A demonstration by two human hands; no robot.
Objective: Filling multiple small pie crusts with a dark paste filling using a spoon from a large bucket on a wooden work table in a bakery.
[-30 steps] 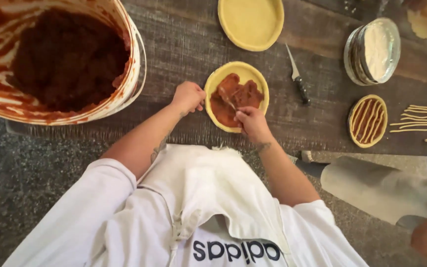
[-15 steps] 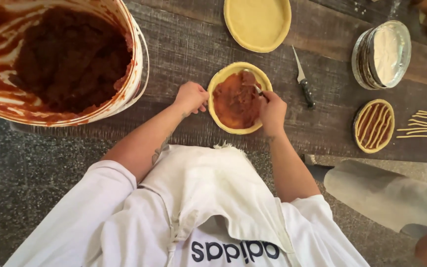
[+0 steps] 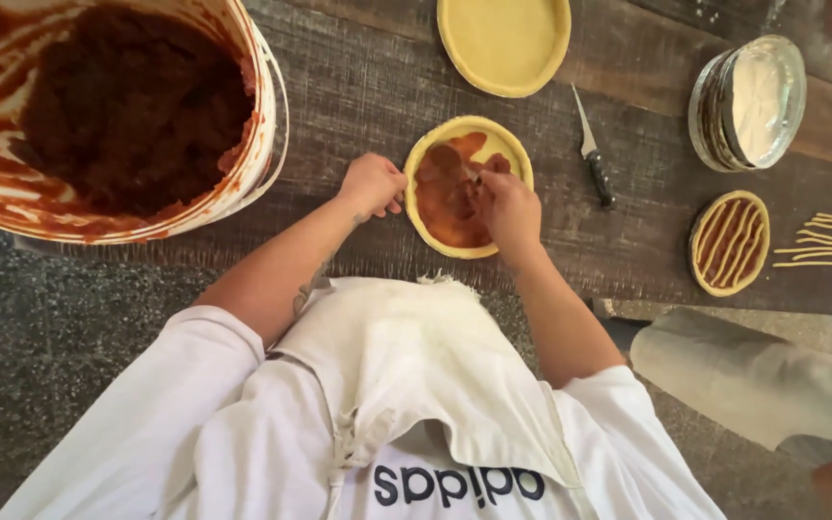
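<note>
A small round tart shell [image 3: 512,149] of yellow dough lies on the dark wooden table [image 3: 358,87] in front of me, partly covered with brown-red filling [image 3: 445,193]. My left hand [image 3: 373,183] is curled at the shell's left rim and touches it. My right hand [image 3: 510,207] lies over the right half of the shell, with its fingertips in the filling. Whether it holds a small utensil is hidden by the fingers. My white shirt and apron fill the lower part of the view.
A large bucket [image 3: 264,116] of dark filling stands at the left. Beyond the shell lie an empty dough shell [image 3: 503,43] and a knife [image 3: 591,154]. To the right are stacked metal tins [image 3: 748,101], a lattice-topped tart [image 3: 729,241], dough strips [image 3: 825,241] and another person's sleeve [image 3: 753,380].
My right hand moved from the shell's near edge to its right side and over the filling, which now lies in a different spread. My left hand stayed at the left rim.
</note>
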